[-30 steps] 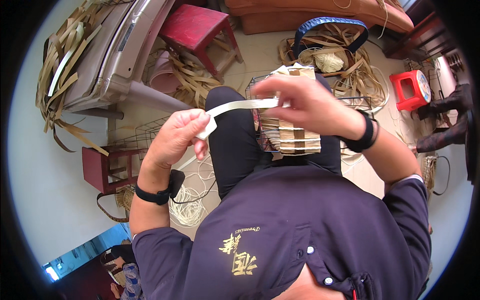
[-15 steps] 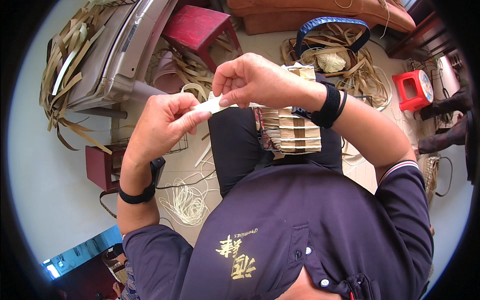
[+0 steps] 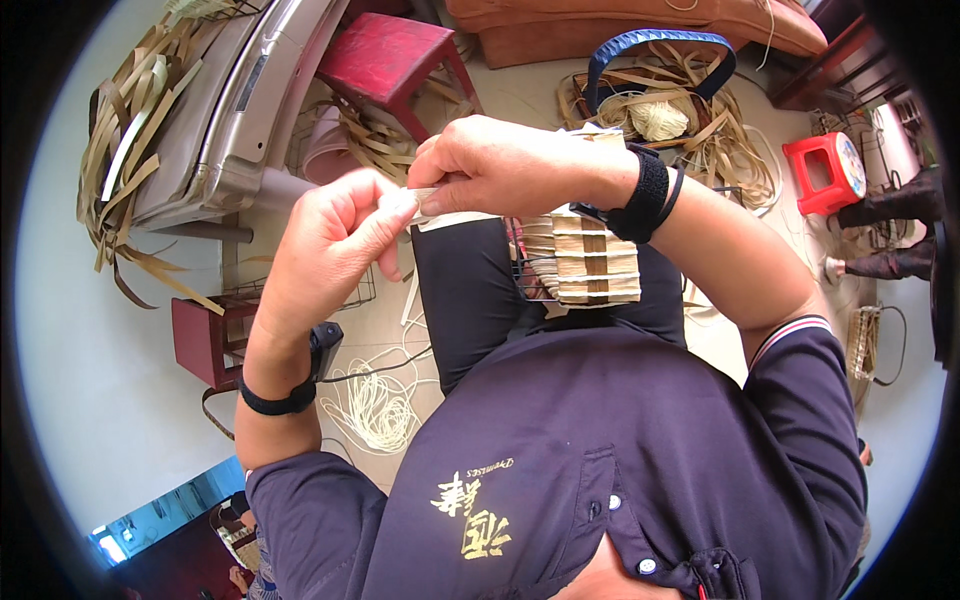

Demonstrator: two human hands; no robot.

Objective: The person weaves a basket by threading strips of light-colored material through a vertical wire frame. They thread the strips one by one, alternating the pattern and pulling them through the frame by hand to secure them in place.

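A flat cream strip [image 3: 455, 219] runs between my two hands, above my left thigh. My left hand [image 3: 335, 235] pinches its end between thumb and index finger. Close against those fingertips, my right hand [image 3: 510, 165] is also closed on the strip, with thumb and bent fingers together. On my lap rests a partly woven basket [image 3: 597, 262] of cream strips over a dark wire frame, with a brown band down its side. My right forearm and wrist cover its far part. Where the strip goes beyond my right hand is hidden.
Loose cream cord [image 3: 375, 405] lies coiled on the floor at left. A red wooden stool [image 3: 385, 55] and a pink bin [image 3: 328, 150] stand ahead. Brown strips [image 3: 125, 120] hang over a grey appliance. At right are a blue-handled basket [image 3: 660, 50] and red plastic stool [image 3: 822, 172].
My hands have drawn closer together, and less of the strip shows between the fingertips. The right hand has dropped slightly and turned more back-up. The basket stays on my lap.
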